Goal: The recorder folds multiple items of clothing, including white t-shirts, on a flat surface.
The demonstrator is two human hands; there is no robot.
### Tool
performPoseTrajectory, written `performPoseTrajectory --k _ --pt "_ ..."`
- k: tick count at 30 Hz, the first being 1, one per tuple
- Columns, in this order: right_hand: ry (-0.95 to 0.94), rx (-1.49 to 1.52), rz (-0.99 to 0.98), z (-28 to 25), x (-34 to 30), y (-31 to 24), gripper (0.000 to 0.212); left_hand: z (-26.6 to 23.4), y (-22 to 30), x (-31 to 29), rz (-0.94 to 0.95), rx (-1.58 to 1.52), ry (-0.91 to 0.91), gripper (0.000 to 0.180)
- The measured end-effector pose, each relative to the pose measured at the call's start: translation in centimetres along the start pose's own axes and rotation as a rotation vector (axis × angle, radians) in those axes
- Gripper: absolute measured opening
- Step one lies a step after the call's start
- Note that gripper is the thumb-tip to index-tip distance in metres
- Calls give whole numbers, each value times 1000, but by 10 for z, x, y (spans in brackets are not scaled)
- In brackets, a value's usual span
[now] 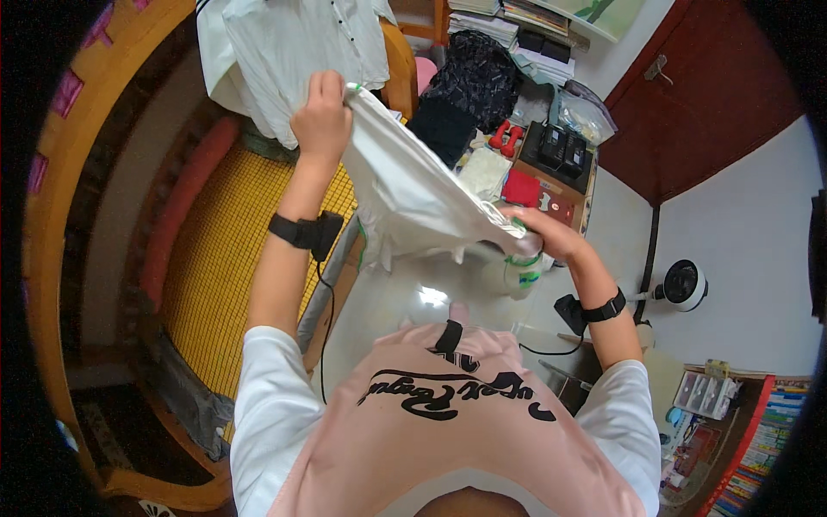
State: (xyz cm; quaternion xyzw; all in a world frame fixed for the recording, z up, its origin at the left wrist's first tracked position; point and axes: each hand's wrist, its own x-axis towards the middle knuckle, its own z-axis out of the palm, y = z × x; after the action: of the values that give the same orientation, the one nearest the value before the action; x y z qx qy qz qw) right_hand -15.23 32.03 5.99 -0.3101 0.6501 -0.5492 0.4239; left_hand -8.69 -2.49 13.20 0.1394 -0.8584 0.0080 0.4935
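Observation:
A white garment with green trim (401, 177) stretches in the air between my two hands, slanting down from left to right. My left hand (322, 121) is raised and closed in a fist round its upper left corner. Lower down, my right hand (549, 233) has its fingers closed on the bunched right end, where a green-edged part hangs below. Loose folds drop from the middle over the pale floor. What exact kind of garment this is cannot be told. Just beyond my left hand hangs a white buttoned shirt (293, 47).
On the left stands a wooden bunk bed with a yellow checked mat (258, 198). Ahead, a cluttered low surface carries red dumbbells (506, 138), folded cloths and a black telephone-like device (560, 151). A white fan (683, 285) stands right, below a dark red door (706, 86).

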Motion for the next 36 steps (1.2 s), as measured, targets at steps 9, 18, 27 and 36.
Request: performPoseTrajectory --k 9,18,27,36 --pt "95 -190 -5 24 -12 -40 41 34 -25 -20 -417 -163 -251 25" --pt "-3 1275 -482 23 -6 -50 46 87 13 -152 -987 -1145 -1037 50" --pt "542 380 -88 4 -16 -53 35 43 2 -137 -994 -1845 -1142 55" --pt "860 -1155 178 -27 -22 3 18 74 -17 -142 -564 -364 -403 20"
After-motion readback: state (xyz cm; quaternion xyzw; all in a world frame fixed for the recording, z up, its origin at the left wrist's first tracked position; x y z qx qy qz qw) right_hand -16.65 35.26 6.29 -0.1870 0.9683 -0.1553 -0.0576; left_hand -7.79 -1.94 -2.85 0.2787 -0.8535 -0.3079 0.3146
